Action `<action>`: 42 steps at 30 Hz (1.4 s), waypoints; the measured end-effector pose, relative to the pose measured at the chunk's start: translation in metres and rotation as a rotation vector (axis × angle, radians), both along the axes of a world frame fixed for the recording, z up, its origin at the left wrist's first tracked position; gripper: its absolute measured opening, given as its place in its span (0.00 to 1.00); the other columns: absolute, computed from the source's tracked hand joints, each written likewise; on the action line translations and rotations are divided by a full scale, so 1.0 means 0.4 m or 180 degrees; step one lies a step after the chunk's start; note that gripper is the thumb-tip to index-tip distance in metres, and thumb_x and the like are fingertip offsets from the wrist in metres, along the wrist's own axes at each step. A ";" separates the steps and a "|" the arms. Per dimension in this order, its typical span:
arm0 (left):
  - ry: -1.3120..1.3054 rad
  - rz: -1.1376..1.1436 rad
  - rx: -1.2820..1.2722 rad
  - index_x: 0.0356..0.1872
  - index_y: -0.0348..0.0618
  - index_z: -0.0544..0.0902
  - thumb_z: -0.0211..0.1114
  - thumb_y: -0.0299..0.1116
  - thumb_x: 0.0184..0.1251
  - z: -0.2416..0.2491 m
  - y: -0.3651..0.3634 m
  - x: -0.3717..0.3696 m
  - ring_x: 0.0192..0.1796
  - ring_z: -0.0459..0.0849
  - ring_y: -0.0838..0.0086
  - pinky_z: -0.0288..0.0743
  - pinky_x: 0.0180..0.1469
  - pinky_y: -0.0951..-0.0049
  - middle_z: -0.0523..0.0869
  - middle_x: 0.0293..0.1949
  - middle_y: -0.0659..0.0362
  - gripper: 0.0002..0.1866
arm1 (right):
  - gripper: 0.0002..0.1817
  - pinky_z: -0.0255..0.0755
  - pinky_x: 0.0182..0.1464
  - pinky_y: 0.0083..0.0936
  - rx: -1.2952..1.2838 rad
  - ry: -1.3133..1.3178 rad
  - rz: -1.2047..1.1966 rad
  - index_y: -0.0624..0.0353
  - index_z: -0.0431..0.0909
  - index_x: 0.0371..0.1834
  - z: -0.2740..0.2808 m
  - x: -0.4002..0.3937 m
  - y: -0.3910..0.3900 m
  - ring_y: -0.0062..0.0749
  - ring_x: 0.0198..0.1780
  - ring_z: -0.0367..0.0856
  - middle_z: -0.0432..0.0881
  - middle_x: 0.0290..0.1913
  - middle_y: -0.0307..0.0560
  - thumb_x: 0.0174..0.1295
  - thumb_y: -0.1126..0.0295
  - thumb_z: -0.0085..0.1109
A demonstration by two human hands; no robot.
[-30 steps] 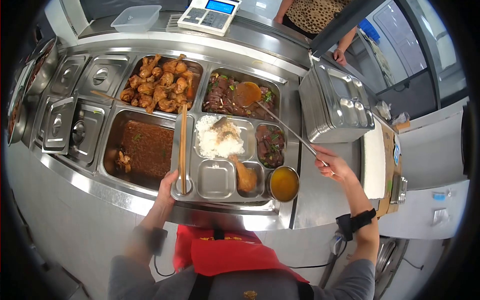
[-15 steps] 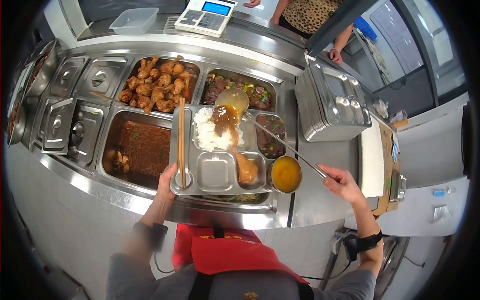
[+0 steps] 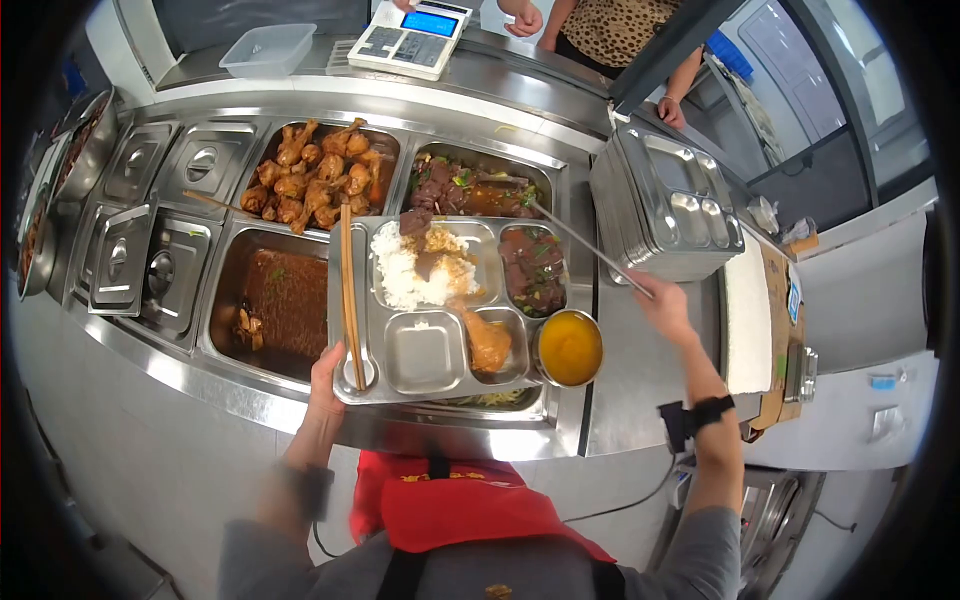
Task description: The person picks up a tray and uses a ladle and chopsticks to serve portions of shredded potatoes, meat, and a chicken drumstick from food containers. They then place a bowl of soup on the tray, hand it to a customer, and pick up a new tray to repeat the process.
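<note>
My left hand (image 3: 324, 384) grips the lower left corner of a steel compartment tray (image 3: 423, 352). On the tray are white rice (image 3: 405, 275) with brown sauce, a drumstick (image 3: 486, 343), dark meat with greens (image 3: 534, 270) and chopsticks (image 3: 350, 300). A steel cup of orange-yellow liquid (image 3: 570, 348) stands at the tray's lower right. My right hand (image 3: 662, 302) is closed round the handle of a ladle (image 3: 590, 245), whose bowl dips into the pan of dark meat (image 3: 450, 190) behind the tray.
Drumsticks fill a pan (image 3: 315, 172) at the back left; a pan of reddish sauce (image 3: 285, 290) lies left of the tray. Stacked steel trays (image 3: 655, 220) stand right. Behind the counter are a scale (image 3: 410, 42), a plastic box (image 3: 268, 50) and other people's hands (image 3: 522, 18).
The ladle has moved from above the rice into the meat pan behind, and my right hand has moved up. The tray has shifted slightly left. Another person's hand has come nearer the scale.
</note>
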State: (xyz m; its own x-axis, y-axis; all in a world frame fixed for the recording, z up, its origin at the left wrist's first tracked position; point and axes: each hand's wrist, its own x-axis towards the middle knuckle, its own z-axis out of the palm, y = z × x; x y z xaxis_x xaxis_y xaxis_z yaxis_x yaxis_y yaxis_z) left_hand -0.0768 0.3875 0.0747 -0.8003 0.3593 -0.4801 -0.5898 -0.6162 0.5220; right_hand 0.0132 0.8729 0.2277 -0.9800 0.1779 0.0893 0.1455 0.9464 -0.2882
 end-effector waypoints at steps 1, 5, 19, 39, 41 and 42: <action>-0.0018 0.0022 0.0015 0.44 0.37 0.74 0.56 0.37 0.60 0.009 -0.007 0.006 0.35 0.81 0.72 0.76 0.38 0.73 0.81 0.35 0.56 0.16 | 0.19 0.72 0.37 0.25 0.0264 -0.0123 -0.0012 0.44 0.77 0.48 -0.035 -0.014 -0.001 0.35 0.34 0.79 0.80 0.41 0.43 0.52 0.74 0.55; -0.0031 0.0242 -0.0100 0.45 0.37 0.74 0.56 0.39 0.60 0.037 -0.038 0.021 0.37 0.82 0.69 0.76 0.41 0.70 0.81 0.36 0.55 0.17 | 0.16 0.72 0.40 0.31 0.0273 -0.0287 0.0005 0.44 0.77 0.46 -0.189 -0.015 0.009 0.40 0.39 0.78 0.79 0.40 0.44 0.53 0.72 0.55; 0.0127 0.0072 -0.0025 0.44 0.36 0.74 0.57 0.38 0.59 0.079 -0.022 -0.070 0.36 0.81 0.71 0.76 0.40 0.72 0.81 0.36 0.56 0.17 | 0.21 0.71 0.51 0.26 -0.5250 -0.0728 -0.0784 0.65 0.66 0.56 -0.178 -0.042 -0.070 0.31 0.50 0.75 0.74 0.51 0.49 0.62 0.65 0.43; 0.0907 -0.0247 0.0296 0.45 0.38 0.75 0.55 0.36 0.62 0.320 0.176 -0.470 0.35 0.82 0.70 0.78 0.39 0.71 0.82 0.37 0.56 0.14 | 0.36 0.59 0.60 0.34 -0.5743 -0.0038 -0.0644 0.67 0.64 0.56 0.056 -0.334 0.017 0.38 0.57 0.69 0.71 0.55 0.53 0.62 0.42 0.36; 0.0979 -0.0238 0.0248 0.44 0.38 0.75 0.55 0.36 0.62 0.328 0.189 -0.493 0.35 0.82 0.70 0.78 0.38 0.71 0.82 0.36 0.55 0.14 | 0.38 0.59 0.61 0.35 -0.5743 -0.0040 -0.0631 0.67 0.63 0.57 0.067 -0.358 0.025 0.39 0.57 0.68 0.70 0.55 0.54 0.61 0.40 0.35; 0.1009 -0.0226 0.0221 0.44 0.38 0.75 0.55 0.36 0.62 0.332 0.192 -0.500 0.35 0.82 0.70 0.78 0.37 0.71 0.82 0.36 0.55 0.14 | 0.39 0.58 0.61 0.35 -0.5732 -0.0069 -0.0614 0.67 0.63 0.57 0.065 -0.369 0.036 0.40 0.58 0.68 0.70 0.56 0.54 0.60 0.39 0.34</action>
